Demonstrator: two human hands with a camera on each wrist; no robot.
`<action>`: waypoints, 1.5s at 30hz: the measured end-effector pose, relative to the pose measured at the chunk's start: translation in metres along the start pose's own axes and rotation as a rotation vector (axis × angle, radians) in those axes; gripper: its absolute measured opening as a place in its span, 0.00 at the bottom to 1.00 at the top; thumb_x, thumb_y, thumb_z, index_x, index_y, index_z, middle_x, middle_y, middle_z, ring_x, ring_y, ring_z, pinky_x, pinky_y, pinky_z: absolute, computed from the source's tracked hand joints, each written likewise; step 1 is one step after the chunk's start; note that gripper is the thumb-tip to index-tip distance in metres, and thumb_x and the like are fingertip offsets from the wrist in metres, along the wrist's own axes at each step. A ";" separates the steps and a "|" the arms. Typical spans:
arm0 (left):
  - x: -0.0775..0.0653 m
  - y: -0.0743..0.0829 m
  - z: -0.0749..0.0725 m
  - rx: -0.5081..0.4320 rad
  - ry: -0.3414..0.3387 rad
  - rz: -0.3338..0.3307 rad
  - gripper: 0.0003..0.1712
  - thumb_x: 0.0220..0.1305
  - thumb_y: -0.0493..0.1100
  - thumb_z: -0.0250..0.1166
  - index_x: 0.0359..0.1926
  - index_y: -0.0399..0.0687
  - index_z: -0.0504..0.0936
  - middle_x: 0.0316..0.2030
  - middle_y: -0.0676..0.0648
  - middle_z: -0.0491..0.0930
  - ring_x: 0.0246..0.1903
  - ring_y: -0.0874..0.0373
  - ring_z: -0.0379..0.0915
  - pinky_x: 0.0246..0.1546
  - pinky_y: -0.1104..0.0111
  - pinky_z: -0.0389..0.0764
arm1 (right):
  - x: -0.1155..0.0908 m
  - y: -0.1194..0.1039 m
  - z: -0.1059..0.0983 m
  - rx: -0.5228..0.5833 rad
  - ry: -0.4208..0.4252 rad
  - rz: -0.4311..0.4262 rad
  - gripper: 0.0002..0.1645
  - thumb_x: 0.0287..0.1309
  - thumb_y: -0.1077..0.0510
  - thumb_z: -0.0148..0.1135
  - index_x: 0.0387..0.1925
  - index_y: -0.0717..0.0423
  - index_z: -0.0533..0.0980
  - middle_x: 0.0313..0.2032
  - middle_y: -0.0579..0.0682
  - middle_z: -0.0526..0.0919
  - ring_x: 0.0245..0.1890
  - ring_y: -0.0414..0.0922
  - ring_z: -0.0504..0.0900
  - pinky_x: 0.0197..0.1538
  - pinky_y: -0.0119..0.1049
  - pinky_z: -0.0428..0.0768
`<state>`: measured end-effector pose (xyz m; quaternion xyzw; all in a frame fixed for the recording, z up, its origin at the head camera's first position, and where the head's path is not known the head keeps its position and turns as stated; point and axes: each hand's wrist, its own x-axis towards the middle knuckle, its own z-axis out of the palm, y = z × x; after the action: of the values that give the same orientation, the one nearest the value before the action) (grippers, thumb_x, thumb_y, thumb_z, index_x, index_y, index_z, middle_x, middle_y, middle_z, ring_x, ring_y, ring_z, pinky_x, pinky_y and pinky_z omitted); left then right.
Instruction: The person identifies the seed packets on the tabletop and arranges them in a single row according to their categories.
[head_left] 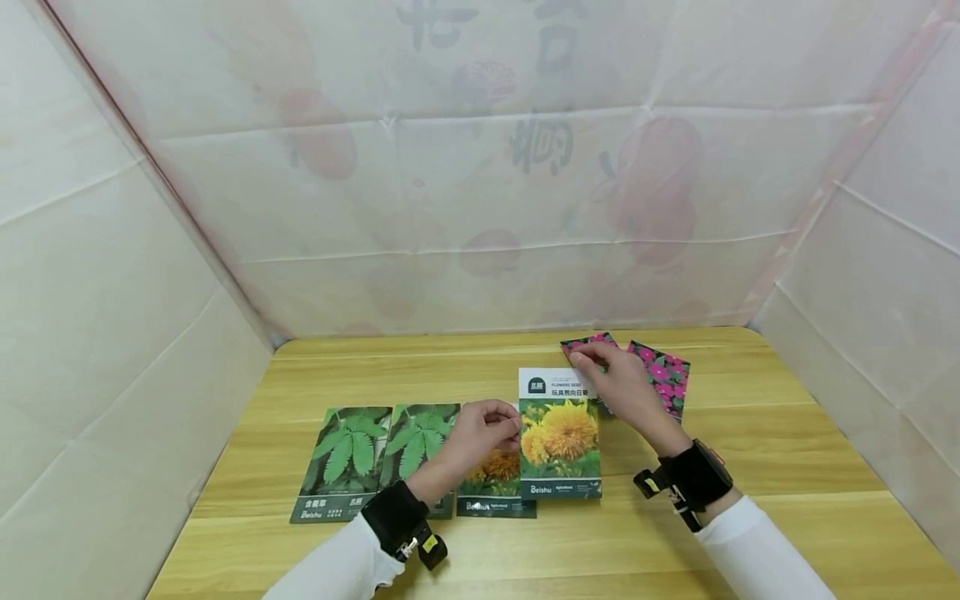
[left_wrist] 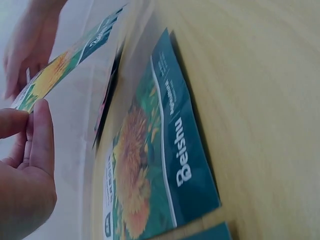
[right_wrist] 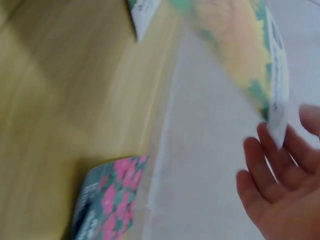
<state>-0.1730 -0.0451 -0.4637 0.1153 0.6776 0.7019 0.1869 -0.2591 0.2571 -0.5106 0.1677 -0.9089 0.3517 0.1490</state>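
Observation:
A seed packet with yellow flowers is held upright above the table, its front facing the head camera. My left hand pinches its left edge between thumb and fingers, as the left wrist view also shows. At its top right corner is my right hand; in the right wrist view the corner lies against the fingers, with the thumb apart from it. Beneath and left of it, an orange-flower packet lies flat, partly covered in the head view by the left hand and the held packet.
Two green-leaf packets lie side by side at the left of the wooden table. Behind the right hand are two pink-flower packets, partly hidden. Pale printed cloth encloses the table at the back and sides.

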 end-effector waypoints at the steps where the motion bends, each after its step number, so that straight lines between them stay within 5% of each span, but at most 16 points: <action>1: 0.000 0.000 -0.002 -0.008 0.002 0.002 0.10 0.75 0.34 0.62 0.50 0.30 0.80 0.39 0.40 0.83 0.39 0.48 0.84 0.52 0.47 0.86 | -0.001 0.014 0.005 0.004 0.023 0.020 0.22 0.78 0.38 0.52 0.67 0.34 0.75 0.55 0.39 0.82 0.54 0.40 0.79 0.57 0.41 0.78; 4: -0.001 0.000 -0.009 -0.025 0.024 -0.001 0.10 0.75 0.33 0.62 0.51 0.29 0.80 0.39 0.41 0.83 0.37 0.53 0.84 0.53 0.48 0.86 | -0.006 0.037 0.014 0.011 0.074 0.050 0.19 0.78 0.38 0.52 0.64 0.28 0.74 0.51 0.32 0.80 0.49 0.34 0.78 0.54 0.38 0.78; 7: -0.001 0.000 -0.013 -0.041 0.051 -0.003 0.10 0.75 0.33 0.62 0.51 0.29 0.80 0.37 0.42 0.83 0.37 0.56 0.83 0.53 0.48 0.85 | -0.015 0.033 0.012 -0.007 0.060 0.065 0.19 0.77 0.37 0.51 0.63 0.29 0.75 0.48 0.33 0.81 0.46 0.34 0.79 0.50 0.35 0.79; 14: -0.001 0.000 -0.019 -0.077 0.088 -0.035 0.10 0.74 0.34 0.64 0.51 0.31 0.81 0.36 0.44 0.82 0.36 0.56 0.83 0.53 0.50 0.86 | -0.034 -0.042 -0.014 0.275 -0.093 0.097 0.24 0.77 0.43 0.57 0.59 0.55 0.80 0.43 0.52 0.86 0.41 0.47 0.85 0.38 0.39 0.84; 15: -0.002 0.000 -0.020 -0.079 0.089 -0.036 0.10 0.74 0.34 0.64 0.51 0.31 0.80 0.36 0.44 0.82 0.37 0.56 0.83 0.54 0.49 0.86 | -0.035 -0.037 -0.010 0.283 -0.094 0.128 0.24 0.76 0.42 0.58 0.59 0.54 0.80 0.42 0.51 0.86 0.40 0.46 0.85 0.36 0.39 0.84; 26: -0.005 -0.001 -0.021 -0.069 0.088 0.010 0.14 0.74 0.35 0.64 0.54 0.27 0.80 0.41 0.39 0.83 0.41 0.54 0.84 0.56 0.49 0.83 | -0.040 -0.086 -0.038 0.387 -0.185 0.313 0.19 0.77 0.54 0.60 0.56 0.65 0.79 0.43 0.58 0.85 0.42 0.48 0.86 0.51 0.50 0.87; 35: -0.012 0.005 -0.042 -0.029 0.178 0.077 0.14 0.75 0.35 0.64 0.55 0.29 0.80 0.45 0.32 0.82 0.44 0.47 0.85 0.56 0.48 0.82 | -0.050 -0.072 -0.052 0.414 -0.189 0.422 0.20 0.78 0.59 0.58 0.58 0.73 0.76 0.41 0.57 0.84 0.40 0.45 0.85 0.49 0.41 0.89; 38: -0.012 0.000 -0.055 -0.010 0.193 0.119 0.15 0.75 0.36 0.64 0.57 0.32 0.80 0.48 0.30 0.81 0.48 0.41 0.83 0.57 0.49 0.83 | -0.054 -0.066 -0.054 0.428 -0.198 0.436 0.21 0.78 0.60 0.57 0.60 0.75 0.75 0.41 0.58 0.83 0.39 0.45 0.85 0.47 0.39 0.89; 42: 0.001 -0.033 -0.080 0.042 0.235 0.178 0.25 0.73 0.50 0.68 0.62 0.39 0.78 0.52 0.36 0.80 0.51 0.44 0.81 0.54 0.56 0.86 | -0.058 -0.060 -0.055 0.446 -0.205 0.485 0.20 0.78 0.60 0.56 0.57 0.76 0.76 0.38 0.56 0.82 0.38 0.44 0.85 0.46 0.37 0.89; 45: 0.000 -0.035 -0.088 0.081 0.257 0.200 0.27 0.73 0.53 0.67 0.63 0.41 0.77 0.55 0.38 0.78 0.52 0.44 0.80 0.53 0.56 0.86 | -0.061 -0.057 -0.056 0.461 -0.219 0.519 0.19 0.78 0.61 0.56 0.55 0.76 0.76 0.37 0.56 0.82 0.37 0.44 0.84 0.44 0.36 0.89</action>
<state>-0.2057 -0.1249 -0.5032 0.0989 0.7088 0.6981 0.0233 -0.1727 0.2681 -0.4615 -0.0026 -0.8287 0.5532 -0.0851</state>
